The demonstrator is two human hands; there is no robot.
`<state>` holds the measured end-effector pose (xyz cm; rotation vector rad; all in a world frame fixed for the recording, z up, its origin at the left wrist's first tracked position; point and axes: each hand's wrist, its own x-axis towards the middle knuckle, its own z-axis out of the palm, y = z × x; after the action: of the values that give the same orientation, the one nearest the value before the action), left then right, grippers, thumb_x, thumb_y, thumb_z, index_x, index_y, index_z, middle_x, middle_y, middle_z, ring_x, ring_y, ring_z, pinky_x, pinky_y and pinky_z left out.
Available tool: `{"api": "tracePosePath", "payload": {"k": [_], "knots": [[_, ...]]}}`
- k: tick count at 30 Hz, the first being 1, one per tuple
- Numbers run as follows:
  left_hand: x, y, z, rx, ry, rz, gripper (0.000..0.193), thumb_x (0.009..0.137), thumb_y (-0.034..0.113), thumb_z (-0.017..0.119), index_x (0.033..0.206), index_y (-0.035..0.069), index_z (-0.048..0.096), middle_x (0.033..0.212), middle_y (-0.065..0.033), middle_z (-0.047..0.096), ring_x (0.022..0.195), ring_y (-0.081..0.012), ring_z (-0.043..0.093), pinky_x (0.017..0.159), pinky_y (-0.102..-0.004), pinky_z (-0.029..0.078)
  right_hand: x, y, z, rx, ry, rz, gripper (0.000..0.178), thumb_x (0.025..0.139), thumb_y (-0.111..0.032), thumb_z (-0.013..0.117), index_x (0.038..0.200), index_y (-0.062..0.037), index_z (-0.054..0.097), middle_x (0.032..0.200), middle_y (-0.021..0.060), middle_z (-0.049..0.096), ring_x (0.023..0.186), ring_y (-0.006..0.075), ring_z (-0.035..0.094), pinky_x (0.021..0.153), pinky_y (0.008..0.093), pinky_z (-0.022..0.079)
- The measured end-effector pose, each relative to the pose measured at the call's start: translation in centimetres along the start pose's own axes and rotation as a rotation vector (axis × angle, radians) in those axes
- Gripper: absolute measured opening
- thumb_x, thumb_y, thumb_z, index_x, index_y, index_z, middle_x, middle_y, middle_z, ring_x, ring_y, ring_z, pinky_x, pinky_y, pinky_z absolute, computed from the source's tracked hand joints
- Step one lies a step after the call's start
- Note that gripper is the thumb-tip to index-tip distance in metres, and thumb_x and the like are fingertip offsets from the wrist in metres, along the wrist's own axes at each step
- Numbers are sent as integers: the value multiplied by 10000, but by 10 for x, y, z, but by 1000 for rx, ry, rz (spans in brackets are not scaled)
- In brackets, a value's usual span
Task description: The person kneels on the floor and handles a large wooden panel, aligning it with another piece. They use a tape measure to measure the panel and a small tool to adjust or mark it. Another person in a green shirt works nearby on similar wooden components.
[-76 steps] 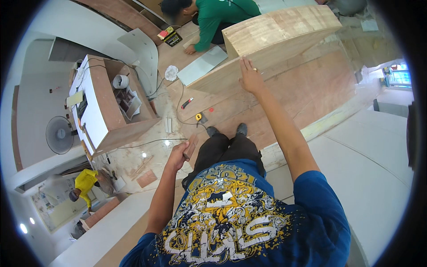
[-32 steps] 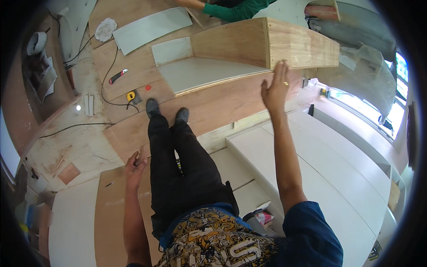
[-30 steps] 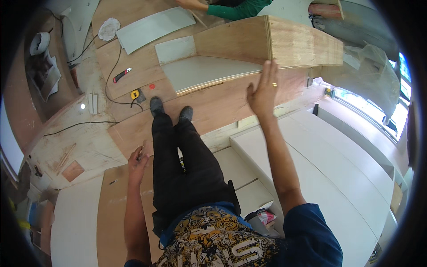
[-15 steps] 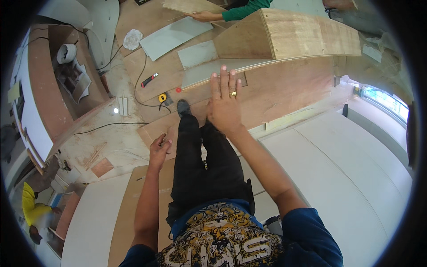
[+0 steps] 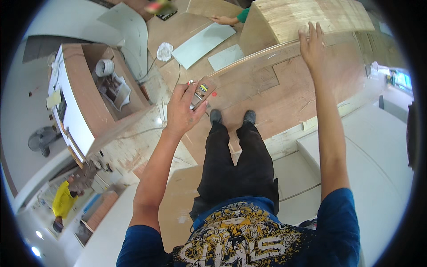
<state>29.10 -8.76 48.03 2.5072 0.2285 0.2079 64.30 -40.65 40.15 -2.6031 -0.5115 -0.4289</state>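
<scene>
My left hand [image 5: 181, 110] grips a small wooden hand plane [image 5: 203, 89] with a metal part and a yellow label, held above the floor panels. My right hand [image 5: 313, 51] is open, fingers stretched out over the long edge of the plywood box piece [image 5: 307, 20], apparently touching it; its exact contact is hard to tell. The piece's brown plywood side [image 5: 311, 78], with a rectangular outline on it, stretches in front of my feet.
Across the work, another person's hand [image 5: 225, 20] in a green sleeve is at a thin board [image 5: 209, 7]. White strips [image 5: 203, 44] and a crumpled white bundle [image 5: 165, 51] lie nearby. An open cabinet [image 5: 84, 89] stands left; a yellow-shirted person [image 5: 64, 200] is farther off. White panels [image 5: 369, 164] lie right.
My left hand has risen forward and now holds the hand plane; no plane showed in it before. My right hand has slid rightward along the plywood edge. The view has shifted.
</scene>
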Motion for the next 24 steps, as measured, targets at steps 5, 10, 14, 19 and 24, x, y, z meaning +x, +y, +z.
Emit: {"api": "tracePosePath", "payload": {"k": [5,10,14,19,24], "knots": [[55,-11,19,80,-176,235,627,796,176,830,1384,67,640,1024,-147,566,889,-316,586,770,-396,509,34,120,78,-228,64,222,674,995,-555,487,1520,-133,502,1639,227,350,1508,445,315,1219,521,281],[64,-20,29,-110,-99,257,634,784,110,829,1390,81,645,1005,-122,563,884,-246,586,767,-357,500,39,-9,21,-202,-133,380,661,1051,-408,433,1608,-72,313,1695,215,204,1568,436,146,1253,561,234],[54,-47,56,-326,25,176,613,816,181,818,1360,-25,625,1160,-132,629,997,-225,619,877,-362,519,29,-5,33,-216,-45,356,618,1051,-400,435,1561,-53,397,1651,225,315,1533,450,246,1231,600,238],[43,-42,103,-933,280,131,674,894,323,743,1412,-59,545,1251,-175,637,1010,-308,693,937,-439,553,11,1,43,-222,225,203,490,1020,-374,468,1366,-48,585,1500,210,504,1433,431,403,1183,588,301],[56,-38,111,-953,310,169,625,945,271,665,1403,-122,502,1195,-201,665,948,-309,717,905,-445,583,25,43,77,42,539,-51,333,933,-285,508,995,-54,739,1123,208,709,1131,386,638,1053,511,444]]}}
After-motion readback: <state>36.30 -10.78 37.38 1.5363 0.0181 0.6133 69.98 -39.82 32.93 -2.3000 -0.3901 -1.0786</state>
